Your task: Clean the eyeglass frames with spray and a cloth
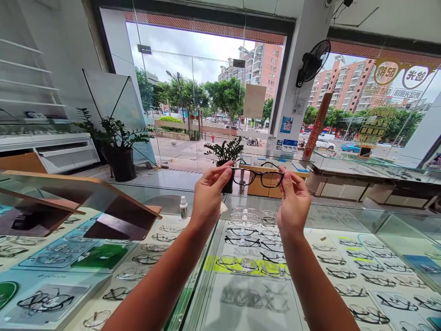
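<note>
A pair of dark-framed eyeglasses (257, 178) is held up level above the glass counter, its lenses clear enough to see through. My left hand (212, 191) pinches the frame's left end between thumb and fingers. At the other end, my right hand (294, 195) grips the frame near its hinge in the same way. Both arms reach forward over the display case. Under the glass between my forearms lie rows of eyeglasses (241, 241).
On the counter left of my hands stand a small white bottle (183, 208) and a tilted wooden-edged stand (120, 207). The glass display counter (237, 299) spans the foreground. Farther off are potted plants (120, 156), glass doors (172, 115) and a wall fan (313, 59).
</note>
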The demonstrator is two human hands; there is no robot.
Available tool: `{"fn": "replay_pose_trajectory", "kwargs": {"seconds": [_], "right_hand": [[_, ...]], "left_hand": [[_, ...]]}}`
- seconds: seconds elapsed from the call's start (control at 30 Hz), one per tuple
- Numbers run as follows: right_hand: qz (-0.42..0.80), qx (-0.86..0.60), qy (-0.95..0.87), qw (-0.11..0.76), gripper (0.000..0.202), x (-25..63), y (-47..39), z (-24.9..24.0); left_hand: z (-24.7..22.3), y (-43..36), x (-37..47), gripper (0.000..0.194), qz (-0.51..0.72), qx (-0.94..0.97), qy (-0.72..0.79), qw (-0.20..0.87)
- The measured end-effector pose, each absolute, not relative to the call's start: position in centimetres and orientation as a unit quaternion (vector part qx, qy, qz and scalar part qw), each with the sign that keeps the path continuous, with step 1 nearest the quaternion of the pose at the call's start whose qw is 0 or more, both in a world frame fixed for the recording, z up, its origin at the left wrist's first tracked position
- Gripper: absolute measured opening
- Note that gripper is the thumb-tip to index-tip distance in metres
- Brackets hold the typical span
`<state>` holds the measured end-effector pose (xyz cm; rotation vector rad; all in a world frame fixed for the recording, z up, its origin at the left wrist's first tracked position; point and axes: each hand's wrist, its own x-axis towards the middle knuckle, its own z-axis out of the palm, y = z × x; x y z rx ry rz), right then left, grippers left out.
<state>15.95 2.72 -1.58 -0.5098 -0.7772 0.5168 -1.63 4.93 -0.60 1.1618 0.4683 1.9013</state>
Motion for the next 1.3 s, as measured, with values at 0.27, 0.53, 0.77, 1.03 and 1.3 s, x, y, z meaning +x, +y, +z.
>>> {"fn": "replay_pose_trajectory", "kwargs": {"seconds": [0.27, 0.53, 0.77, 1.03, 1.3], "right_hand": [[0.237, -0.246, -0.383, 0.859, 0.031, 15.9, 2.6, -1.5], [0.235, -0.250, -0.388, 0.855, 0.030, 15.9, 2.7, -1.6], [0.231, -0.266, -0.407, 0.843, 0.034, 16.0, 2.8, -1.7], [0.285, -0.272, -0.397, 0.829, 0.037, 16.1, 2.9, -1.6], [0.345, -0.233, -0.425, 0.804, 0.035, 16.1, 3.0, -1.4]], "left_hand": [[-0.6, 5.4, -2.3, 0.030, 0.736, 0.486, 0.198, 0.427], [0.0, 4.8, -2.3, 0.038, 0.721, 0.504, 0.200, 0.431], [0.4, 4.4, -2.2, 0.034, 0.698, 0.513, 0.178, 0.467], [0.4, 4.4, -2.1, 0.034, 0.687, 0.505, 0.149, 0.501], [0.3, 4.7, -2.3, 0.030, 0.690, 0.531, 0.212, 0.444]]}}
